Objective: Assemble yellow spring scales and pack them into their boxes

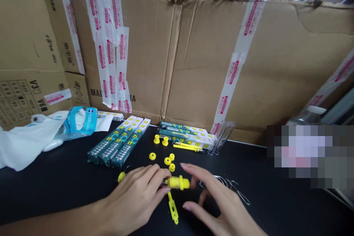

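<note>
My left hand (138, 188) is wrapped round a clear-tubed spring scale (178, 183) lying sideways, and its fingers hide the middle of the tube. A yellow fitting shows at the tube's right end, and a yellow cap (121, 177) with a thin wire hook pokes out left of the hand. Close to the right end, my right hand (218, 195) is open with fingers and thumb apart, holding nothing. Below the tube, a flat yellow strip with slots (173, 210) points towards me. Several small yellow caps (167, 161) are scattered just beyond my hands.
Green-and-white boxes (118, 142) lie at left, with more boxes (188, 132) at back centre. Nearby are yellow rods with metal ends (188, 147) and clear tubes (222, 138). Bent wire hooks (239, 191) lie at right. A blue-white tissue pack (83, 121) sits left. Cardboard walls (149, 55) rise behind.
</note>
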Motion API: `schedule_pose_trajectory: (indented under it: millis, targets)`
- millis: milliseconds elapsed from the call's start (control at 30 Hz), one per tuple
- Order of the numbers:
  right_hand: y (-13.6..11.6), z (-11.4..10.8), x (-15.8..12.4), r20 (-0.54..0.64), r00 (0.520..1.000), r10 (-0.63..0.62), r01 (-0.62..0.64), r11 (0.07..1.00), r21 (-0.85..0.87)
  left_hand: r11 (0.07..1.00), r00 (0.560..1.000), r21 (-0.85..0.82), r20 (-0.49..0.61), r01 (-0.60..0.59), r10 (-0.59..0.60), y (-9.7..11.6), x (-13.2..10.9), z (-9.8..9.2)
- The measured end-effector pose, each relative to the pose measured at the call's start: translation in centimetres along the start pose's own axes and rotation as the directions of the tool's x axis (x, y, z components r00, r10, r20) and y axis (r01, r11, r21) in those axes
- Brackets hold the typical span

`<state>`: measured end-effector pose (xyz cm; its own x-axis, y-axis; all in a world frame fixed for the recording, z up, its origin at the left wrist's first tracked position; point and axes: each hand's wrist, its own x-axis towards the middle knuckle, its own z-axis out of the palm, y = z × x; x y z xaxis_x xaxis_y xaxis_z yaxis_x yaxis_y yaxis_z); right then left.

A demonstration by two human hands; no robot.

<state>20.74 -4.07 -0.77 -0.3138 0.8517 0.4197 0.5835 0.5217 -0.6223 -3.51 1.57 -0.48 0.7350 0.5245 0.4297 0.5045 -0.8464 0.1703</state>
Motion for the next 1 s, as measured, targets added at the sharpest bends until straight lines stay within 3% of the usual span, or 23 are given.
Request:
schedule_pose_trajectory:
  millis: [100, 267, 433, 667, 800, 1000]
  targets:
    - [0.5, -3.0, 0.7, 0.058, 0.997, -0.052, 0.060, 0.989, -0.137, 1.000, 1.000, -0.016, 0.018, 0.025, -0.025, -0.2, -0.1, 0.2]
    - [2.8, -6.2, 1.2, 0.090, 0.995, 0.052, -0.019, 0.941, -0.338, 0.999, 1.000, 0.019, 0.002, 0.026, -0.026, -0.4, 0.0, 0.6]
    - [5.1, -6.4, 0.8, 0.084, 0.983, 0.165, -0.122, 0.918, -0.377, 0.995, 0.999, 0.084, 0.003, -0.052, 0.052, -0.4, 0.2, 0.2]
    - [5.5, -6.0, 0.8, 0.112, 0.975, 0.193, -0.142, 0.925, -0.353, 0.989, 0.988, 0.093, -0.086, -0.119, 0.127, -0.3, 0.2, 0.1]
    - [5.7, -6.3, 0.9, 0.085, 0.985, 0.149, -0.108, 0.923, -0.369, 0.991, 0.992, 0.088, -0.066, -0.105, 0.111, -0.1, 0.2, -0.1]
    - [5.3, -6.4, 0.9, -0.015, 0.972, 0.233, -0.227, 0.931, -0.284, 0.992, 0.995, 0.089, -0.039, -0.091, 0.095, -0.2, 0.4, -0.2]
